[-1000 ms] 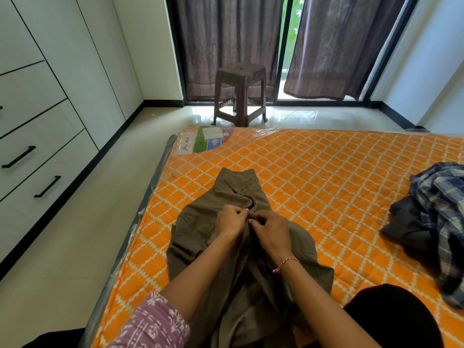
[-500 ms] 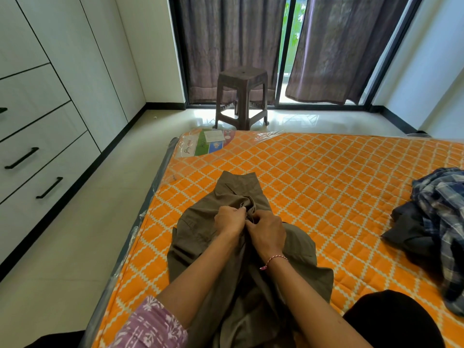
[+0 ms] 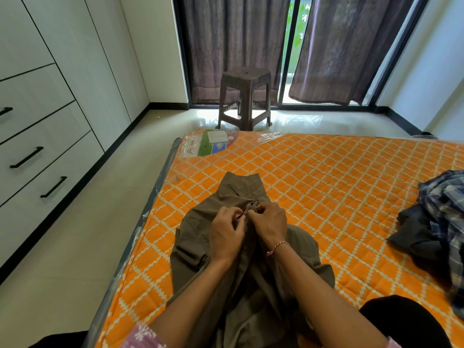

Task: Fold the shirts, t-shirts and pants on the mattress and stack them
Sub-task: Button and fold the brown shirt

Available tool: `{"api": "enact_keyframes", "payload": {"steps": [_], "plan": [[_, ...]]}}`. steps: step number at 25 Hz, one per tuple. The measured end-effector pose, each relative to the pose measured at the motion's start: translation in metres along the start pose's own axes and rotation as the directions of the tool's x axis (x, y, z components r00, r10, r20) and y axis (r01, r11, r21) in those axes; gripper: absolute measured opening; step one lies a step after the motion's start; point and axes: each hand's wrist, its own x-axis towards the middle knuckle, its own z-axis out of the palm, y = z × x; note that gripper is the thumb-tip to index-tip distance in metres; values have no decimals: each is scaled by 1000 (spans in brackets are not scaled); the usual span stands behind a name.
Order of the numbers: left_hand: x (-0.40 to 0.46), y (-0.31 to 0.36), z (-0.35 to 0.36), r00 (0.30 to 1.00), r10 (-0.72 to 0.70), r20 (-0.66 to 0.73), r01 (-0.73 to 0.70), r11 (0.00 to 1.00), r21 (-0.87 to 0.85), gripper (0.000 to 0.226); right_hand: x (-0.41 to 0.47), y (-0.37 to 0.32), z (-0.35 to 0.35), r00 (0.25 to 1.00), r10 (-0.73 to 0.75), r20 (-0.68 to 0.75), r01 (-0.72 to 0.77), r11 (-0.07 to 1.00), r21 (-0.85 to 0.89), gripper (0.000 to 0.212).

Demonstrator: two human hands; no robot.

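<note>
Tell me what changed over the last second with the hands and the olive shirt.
Very little. Both hands, left and right, keep pinching the olive shirt at its front opening just below the collar; only the fingers shifted slightly there. Nothing was let go. The shirt stays spread on the orange mattress, and the plaid clothes pile has not moved.

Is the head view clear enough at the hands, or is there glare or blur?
Head view: left hand and right hand are sharp on the olive shirt; glare only on the floor by the window; wide-angle bending at the edges.
</note>
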Motion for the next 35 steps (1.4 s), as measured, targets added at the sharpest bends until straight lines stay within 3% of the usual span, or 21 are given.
{"api": "enact_keyframes", "payload": {"steps": [2, 5, 8, 11, 12, 14, 16, 18, 20, 22, 23, 25, 29, 31, 33, 35], "plan": [[-10, -3, -1, 994, 77, 82, -94, 970, 224, 19, 12, -7, -8, 999, 49, -8, -48, 996, 79, 31], [-1, -11, 2, 984, -122, 133, 57, 907, 418, 42, 34, -16, -15, 992, 107, 71, -119, 974, 191, 32], [20, -10, 10, 973, -60, 222, 15, 980, 197, 35, 52, -20, -17, 973, 165, 162, -216, 901, 377, 32], [36, -4, 10, 933, -112, 342, 146, 986, -75, 23, 53, -15, -25, 931, 55, 362, -250, 817, 519, 10], [38, -7, 10, 926, -134, 354, 184, 977, -111, 20, 45, -10, -25, 910, 29, 414, -258, 820, 510, 16], [35, -11, 10, 907, -174, 383, 249, 956, -157, 10, 25, 9, -25, 910, 55, 411, -234, 886, 399, 31], [28, -14, 9, 890, -209, 404, 290, 946, -148, 8, 1, 28, -24, 941, 119, 316, -175, 973, 153, 43], [26, -15, 8, 883, -248, 400, 324, 937, -134, 10, -21, 39, -22, 975, 119, 189, -117, 993, -24, 57], [27, -12, 10, 871, -284, 400, 360, 924, -130, 10, -37, 45, -16, 1000, -22, -12, 19, 967, -253, 56], [27, -9, 11, 859, -322, 397, 399, 908, -126, 12, -46, 42, -9, 971, -202, -125, 139, 910, -390, 48], [27, -8, 10, 852, -342, 395, 423, 895, -139, 12, -46, 38, -8, 976, -188, -112, 138, 924, -356, 44], [28, -6, 9, 846, -358, 395, 454, 872, -182, 13, -38, 28, -9, 998, -11, -67, -8, 962, -272, 43], [26, -7, 5, 848, -372, 377, 466, 863, -196, 9, -22, 25, -15, 985, 168, 22, -145, 904, -402, 32], [27, -7, 2, 851, -357, 386, 455, 868, -198, 8, -16, 34, -19, 940, 315, 133, -281, 933, -226, 20], [28, -9, 0, 848, -336, 410, 447, 869, -214, 9, -16, 43, -25, 844, 446, 299, -462, 887, -20, 13], [28, -9, -3, 845, -333, 418, 448, 868, -215, 14, -23, 48, -25, 824, 453, 341, -458, 886, -70, 16]]}}
